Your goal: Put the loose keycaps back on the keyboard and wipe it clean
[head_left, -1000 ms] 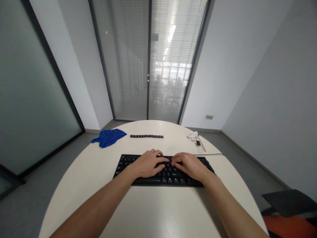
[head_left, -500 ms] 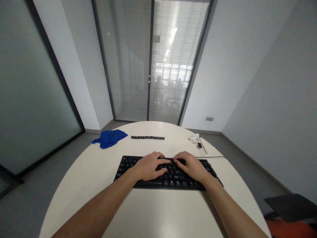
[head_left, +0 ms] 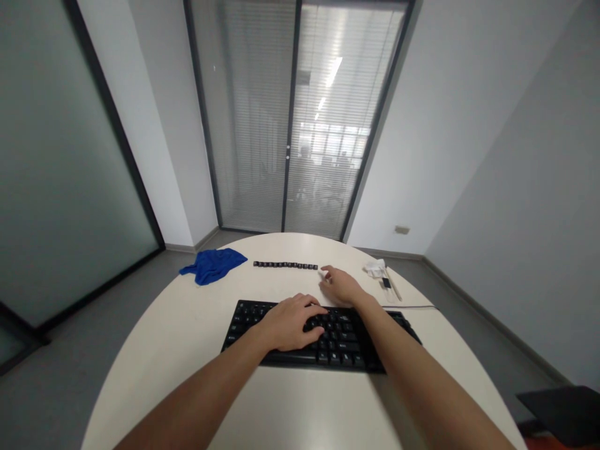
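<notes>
A black keyboard [head_left: 300,357] lies across the near part of the round white table. My left hand [head_left: 293,322] rests on its middle, palm down, fingers spread and thumb apart. Beyond the keyboard's back edge, my right hand [head_left: 341,286] is over the table, its forearm crossing the keyboard's right part. Its thumb and index finger curl towards each other in a pinch; whatever may be between them is too small to make out. Just left of those fingertips ends a straight row of small black keycaps [head_left: 285,265].
A crumpled blue cloth [head_left: 213,265] lies at the back left of the table [head_left: 290,406]. At the back right are a white crumpled item [head_left: 374,269], a small black piece [head_left: 386,283] and a thin pale stick [head_left: 394,285]. The keyboard's cable [head_left: 412,306] runs off rightward.
My right hand has left the keyboard and moved forward to the right end of the keycap row. My left hand stays on the keyboard. The view has shifted slightly.
</notes>
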Available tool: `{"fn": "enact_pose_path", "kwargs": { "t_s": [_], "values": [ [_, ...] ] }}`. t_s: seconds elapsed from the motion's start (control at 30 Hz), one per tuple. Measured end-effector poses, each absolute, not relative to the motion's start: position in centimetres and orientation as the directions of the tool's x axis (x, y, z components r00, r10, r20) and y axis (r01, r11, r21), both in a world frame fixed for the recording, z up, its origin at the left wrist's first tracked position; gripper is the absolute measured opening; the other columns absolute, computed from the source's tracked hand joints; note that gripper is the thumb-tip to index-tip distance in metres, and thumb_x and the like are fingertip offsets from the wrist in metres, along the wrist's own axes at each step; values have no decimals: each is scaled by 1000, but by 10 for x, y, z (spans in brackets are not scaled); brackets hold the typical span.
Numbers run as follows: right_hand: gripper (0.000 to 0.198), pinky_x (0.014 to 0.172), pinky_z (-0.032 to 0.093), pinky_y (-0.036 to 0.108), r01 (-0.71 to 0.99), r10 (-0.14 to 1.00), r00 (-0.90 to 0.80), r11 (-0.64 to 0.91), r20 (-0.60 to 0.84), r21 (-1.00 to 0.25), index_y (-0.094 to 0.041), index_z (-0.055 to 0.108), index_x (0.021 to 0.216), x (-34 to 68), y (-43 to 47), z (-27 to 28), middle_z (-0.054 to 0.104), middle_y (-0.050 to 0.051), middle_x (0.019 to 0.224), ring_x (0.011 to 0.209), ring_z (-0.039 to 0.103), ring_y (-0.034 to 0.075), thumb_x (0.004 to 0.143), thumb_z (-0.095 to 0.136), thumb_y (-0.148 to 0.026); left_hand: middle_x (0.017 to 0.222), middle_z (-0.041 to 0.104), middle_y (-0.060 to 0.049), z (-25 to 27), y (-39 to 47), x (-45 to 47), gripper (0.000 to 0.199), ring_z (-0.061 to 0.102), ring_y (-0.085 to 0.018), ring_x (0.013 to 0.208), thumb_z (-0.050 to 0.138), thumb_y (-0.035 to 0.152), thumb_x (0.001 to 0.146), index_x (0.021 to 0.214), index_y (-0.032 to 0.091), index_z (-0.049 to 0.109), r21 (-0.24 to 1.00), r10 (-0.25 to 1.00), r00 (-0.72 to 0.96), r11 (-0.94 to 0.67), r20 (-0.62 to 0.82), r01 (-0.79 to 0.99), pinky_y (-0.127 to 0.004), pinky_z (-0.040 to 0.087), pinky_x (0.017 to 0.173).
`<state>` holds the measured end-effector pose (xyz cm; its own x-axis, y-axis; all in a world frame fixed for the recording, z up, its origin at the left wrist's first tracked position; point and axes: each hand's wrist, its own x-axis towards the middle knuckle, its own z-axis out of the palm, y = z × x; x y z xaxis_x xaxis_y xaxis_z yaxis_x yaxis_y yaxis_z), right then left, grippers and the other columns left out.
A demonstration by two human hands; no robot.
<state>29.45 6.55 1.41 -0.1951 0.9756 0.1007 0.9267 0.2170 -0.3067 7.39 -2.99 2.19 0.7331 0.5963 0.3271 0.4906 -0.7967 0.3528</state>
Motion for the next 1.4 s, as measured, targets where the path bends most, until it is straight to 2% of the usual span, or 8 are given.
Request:
{"fn": "enact_pose_path", "kwargs": {
  "t_s": [0.17,0.4,0.6,0.77,0.97,1.07,1.13,1.4],
  "values": [
    [57,89,45,33,954,984,-143,166,105,-251,-17,47,142,279,93,13,69,13,114,106,64,26,88,62,-27,123,63,-7,24,-30,74,39,57,-25,115,60,37,91,128,24,62,351,595,730,-798,336,489,-41,47,103],
    [31,83,46,34,975,989,-83,106,124,-193,-20,60,123,267,92,17,66,16,116,103,64,27,94,53,-26,122,63,-7,24,-30,74,38,57,-26,114,60,37,91,127,24,63,361,597,733,-795,326,487,-41,48,102],
    [22,83,46,32,966,989,-119,136,86,-219,-20,66,110,279,75,23,71,11,109,101,65,24,92,55,-23,123,63,-7,23,-30,75,38,57,-25,114,61,36,90,126,24,63,353,599,730,-795,331,492,-41,47,103],
    [14,79,46,30,936,983,-179,184,44,-299,-18,70,97,313,47,27,74,9,98,92,66,23,85,64,-22,123,62,-6,23,-31,74,37,57,-24,113,59,35,91,126,24,63,345,591,734,-801,334,489,-40,47,103],
    [22,79,49,29,859,975,-199,222,98,-461,-16,65,103,349,3,24,73,7,96,87,67,19,94,53,-32,124,62,-6,22,-30,74,36,58,-24,113,57,35,92,127,25,62,339,583,742,-807,332,483,-40,47,104],
    [29,84,51,32,671,962,-238,262,132,-693,-16,64,106,353,-17,21,74,7,97,91,68,20,93,55,-40,126,61,-6,22,-30,75,36,57,-24,114,57,35,93,127,25,62,340,590,740,-802,322,492,-40,46,105],
    [31,87,50,34,583,956,-271,259,116,-770,-16,66,104,352,-25,21,74,8,99,95,68,22,90,58,-43,126,61,-6,22,-30,75,36,57,-24,114,56,36,93,128,25,61,339,593,742,-799,313,497,-40,46,105],
    [32,92,47,37,611,931,-359,294,74,-735,-19,72,102,358,-28,23,75,5,103,97,66,24,91,59,-46,127,61,-6,23,-31,76,36,56,-24,117,56,35,93,128,25,61,353,599,744,-792,294,498,-40,45,106]
  ]
}}
